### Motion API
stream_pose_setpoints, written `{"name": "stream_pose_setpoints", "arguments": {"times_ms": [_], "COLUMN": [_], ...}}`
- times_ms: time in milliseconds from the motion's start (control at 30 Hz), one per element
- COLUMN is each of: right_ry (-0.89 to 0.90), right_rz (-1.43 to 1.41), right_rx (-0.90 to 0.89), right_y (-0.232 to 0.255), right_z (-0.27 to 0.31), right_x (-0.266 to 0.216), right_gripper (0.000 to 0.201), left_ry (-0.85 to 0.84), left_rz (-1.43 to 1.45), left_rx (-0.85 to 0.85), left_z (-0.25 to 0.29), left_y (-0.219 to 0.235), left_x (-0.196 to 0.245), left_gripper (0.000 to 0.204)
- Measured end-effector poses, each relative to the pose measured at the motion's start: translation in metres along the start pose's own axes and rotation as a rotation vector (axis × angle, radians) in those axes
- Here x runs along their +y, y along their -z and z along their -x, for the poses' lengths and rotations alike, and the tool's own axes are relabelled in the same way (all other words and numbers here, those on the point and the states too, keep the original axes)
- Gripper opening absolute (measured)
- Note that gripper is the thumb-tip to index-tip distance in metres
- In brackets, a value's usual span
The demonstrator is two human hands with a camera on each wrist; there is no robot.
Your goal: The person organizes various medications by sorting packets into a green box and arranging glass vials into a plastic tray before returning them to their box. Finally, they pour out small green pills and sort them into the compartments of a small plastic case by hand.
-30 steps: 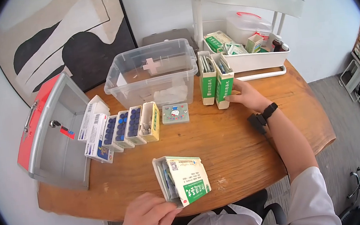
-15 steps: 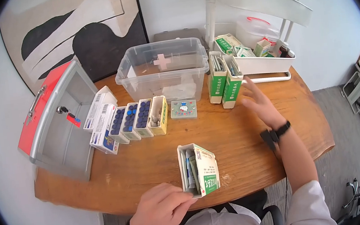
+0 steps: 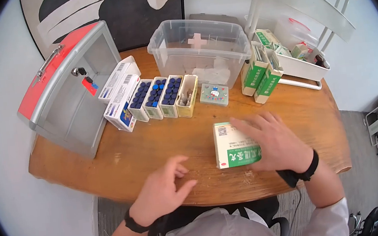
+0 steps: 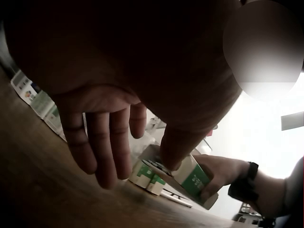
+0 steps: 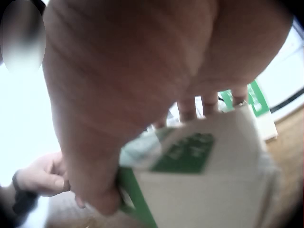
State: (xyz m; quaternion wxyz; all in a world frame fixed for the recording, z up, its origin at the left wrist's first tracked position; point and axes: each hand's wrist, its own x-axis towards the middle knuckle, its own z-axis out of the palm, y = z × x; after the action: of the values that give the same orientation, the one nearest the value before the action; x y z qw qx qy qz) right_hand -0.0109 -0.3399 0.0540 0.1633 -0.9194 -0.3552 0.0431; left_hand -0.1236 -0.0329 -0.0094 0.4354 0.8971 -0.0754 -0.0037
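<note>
Hidden: much of the green-and-white box is covered by the right hand; its open side cannot be made out. In the right wrist view the box is blurred and the print unreadable. The left wrist view is largely filled by a dark palm.
Right hand: laid over the box, fingers spread across its top and wrapped round it; thumb seen at the box's lower edge in the right wrist view.
Left hand: held just above the bench, left of the box and apart from it; fingers loosely bent, nothing held.
Box position: lying flat on the bench near the front edge, right of centre.
Containers: clear plastic tub with a cross on its wall, white material lying inside. Row of open cartons with blue-capped vials; one yellow carton with contents not identifiable. White tray holding small boxes and a bottle.
Surroundings: red-and-grey case standing open at left; two upright green-and-white boxes beside the tub; small square tin in front of the tub.
</note>
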Motion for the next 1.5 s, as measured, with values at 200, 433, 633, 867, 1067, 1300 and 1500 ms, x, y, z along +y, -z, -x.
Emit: {"name": "stream_pose_setpoints", "arguments": {"times_ms": [200,433,633,867,1067,1300,1500], "right_ry": [0.349,0.249,0.009,-0.072,-0.15,-0.093,-0.005], "right_rz": [0.644,0.687,0.545,0.319,0.103,-0.577,-0.997], "right_rx": [-0.039,-0.042,-0.068,0.032,0.042,0.062,-0.11], "right_y": [0.017,0.042,0.073,0.074,0.07,0.034,0.006], "right_z": [-0.051,-0.057,-0.016,0.023,0.046,0.072,0.049], "right_x": [-0.038,-0.044,-0.021,0.024,0.048,0.091,0.098], "right_gripper": [0.078,0.091,0.099,0.101,0.11,0.121,0.128], "left_ry": [-0.006,-0.136,-0.115,-0.409,-0.514,-0.619,-0.823], "left_rz": [0.077,-0.071,-0.206,-0.306,-0.5,-0.446,-0.418], "left_rx": [0.137,0.292,0.214,0.009,-0.143,-0.421,-0.462], "left_z": [0.028,0.028,0.022,-0.034,-0.082,-0.067,-0.014], "left_y": [0.002,-0.002,0.005,-0.008,-0.06,-0.076,-0.078], "left_x": [-0.036,-0.038,-0.031,0.017,0.042,0.051,0.041], "left_gripper": [0.049,0.051,0.049,0.059,0.07,0.068,0.042]}}
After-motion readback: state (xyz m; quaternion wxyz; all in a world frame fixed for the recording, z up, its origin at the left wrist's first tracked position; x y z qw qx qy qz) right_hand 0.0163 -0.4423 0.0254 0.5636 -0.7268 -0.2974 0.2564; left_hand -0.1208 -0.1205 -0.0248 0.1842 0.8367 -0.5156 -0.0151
